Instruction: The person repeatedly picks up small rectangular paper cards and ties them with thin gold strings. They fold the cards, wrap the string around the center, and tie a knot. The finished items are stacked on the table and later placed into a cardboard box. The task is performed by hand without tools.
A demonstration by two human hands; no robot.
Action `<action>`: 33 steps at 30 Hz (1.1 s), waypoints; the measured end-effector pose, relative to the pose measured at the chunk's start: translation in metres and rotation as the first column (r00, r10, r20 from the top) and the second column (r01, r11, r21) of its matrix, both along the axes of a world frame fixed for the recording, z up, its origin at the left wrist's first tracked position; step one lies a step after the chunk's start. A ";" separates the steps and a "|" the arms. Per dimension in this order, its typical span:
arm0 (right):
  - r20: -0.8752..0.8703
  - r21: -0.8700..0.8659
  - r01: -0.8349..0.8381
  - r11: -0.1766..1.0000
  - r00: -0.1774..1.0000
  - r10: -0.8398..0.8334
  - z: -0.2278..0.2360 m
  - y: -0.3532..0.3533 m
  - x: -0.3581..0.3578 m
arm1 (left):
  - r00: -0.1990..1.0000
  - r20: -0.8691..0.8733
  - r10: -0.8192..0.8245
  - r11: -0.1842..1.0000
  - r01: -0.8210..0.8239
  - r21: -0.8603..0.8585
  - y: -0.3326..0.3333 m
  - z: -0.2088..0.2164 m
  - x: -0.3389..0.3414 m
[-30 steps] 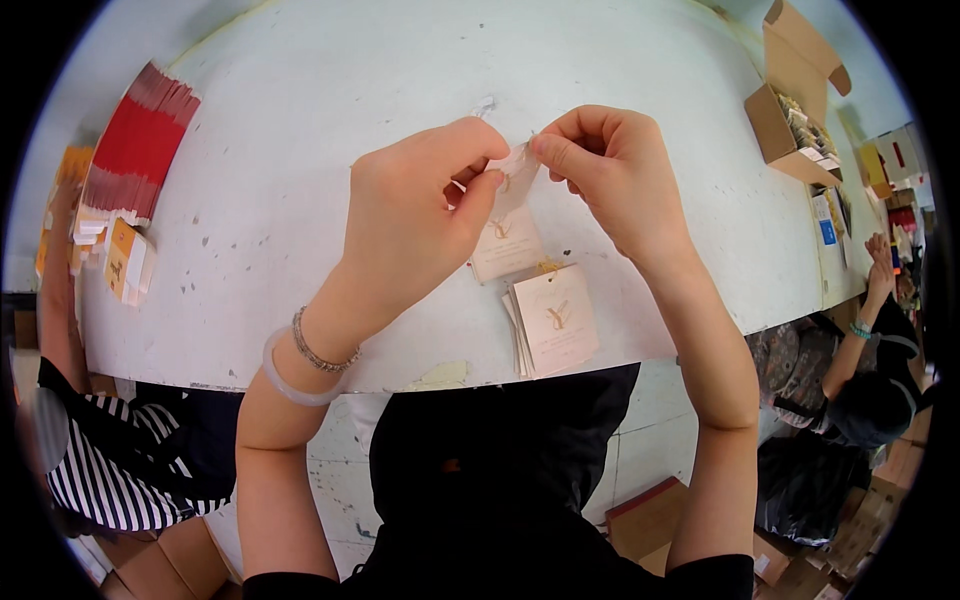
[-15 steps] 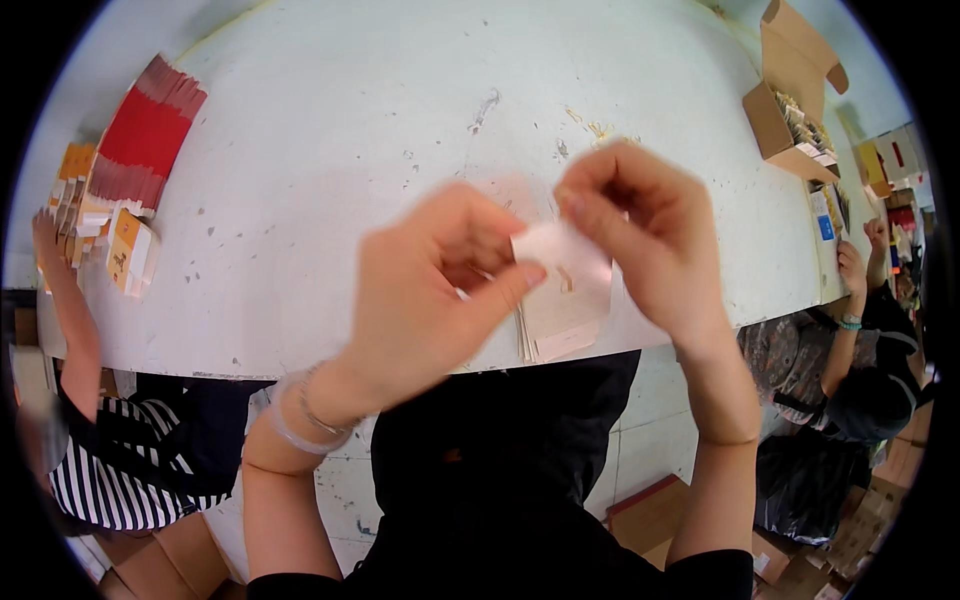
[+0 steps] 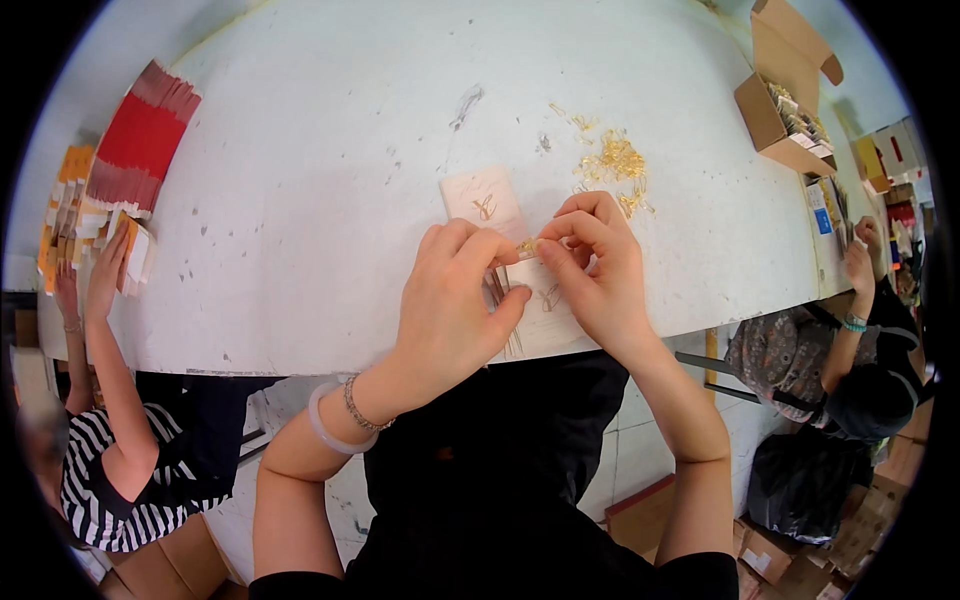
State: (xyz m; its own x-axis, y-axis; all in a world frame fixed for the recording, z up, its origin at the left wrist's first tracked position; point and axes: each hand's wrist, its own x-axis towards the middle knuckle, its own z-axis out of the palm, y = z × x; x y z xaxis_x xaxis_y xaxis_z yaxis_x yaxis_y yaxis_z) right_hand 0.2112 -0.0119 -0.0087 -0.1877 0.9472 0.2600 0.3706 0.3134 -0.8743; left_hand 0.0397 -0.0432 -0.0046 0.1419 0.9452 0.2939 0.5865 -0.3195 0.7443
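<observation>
In front of me, at the table's near edge, lies a small stack of pale cards [image 3: 548,288] with a thin brownish motif on top. My left hand [image 3: 450,290] is closed at the stack's left side, thumb on the upper card and fingers curled over its edge. My right hand [image 3: 598,268] pinches a small gold wire clip [image 3: 527,247] at the top edge of the cards, close to the left index fingertip. Its exact shape is partly covered by the fingers. Another pale card [image 3: 482,198] with a similar motif lies just beyond my left hand.
Loose gold clips [image 3: 615,160] are heaped beyond my right hand. Far left are a row of red packets [image 3: 145,135] and orange-white boxes [image 3: 135,252], where a co-worker's hands rest. At right, an open cardboard box [image 3: 778,125] stands near another person's hands.
My right hand has come down and toward the stack, with the gold clip now visible. My left hand has also lowered. The farther card and clip heap have come into view. The left co-worker's arm moved.
</observation>
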 end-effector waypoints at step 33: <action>-0.264 -0.186 -0.247 0.951 0.945 0.194 0.055 0.047 -0.006 | 0.989 0.127 -0.071 0.961 0.034 0.275 0.053 0.044 -0.015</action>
State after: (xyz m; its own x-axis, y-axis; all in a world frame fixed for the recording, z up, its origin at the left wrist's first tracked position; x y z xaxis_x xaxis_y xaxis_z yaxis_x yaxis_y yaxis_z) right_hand 0.2056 0.0355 0.0466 -0.3559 0.9268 0.1198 0.0849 0.1597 -0.9835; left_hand 0.0250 0.0097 0.0394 0.1306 0.8196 0.5579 0.4637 -0.5479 0.6963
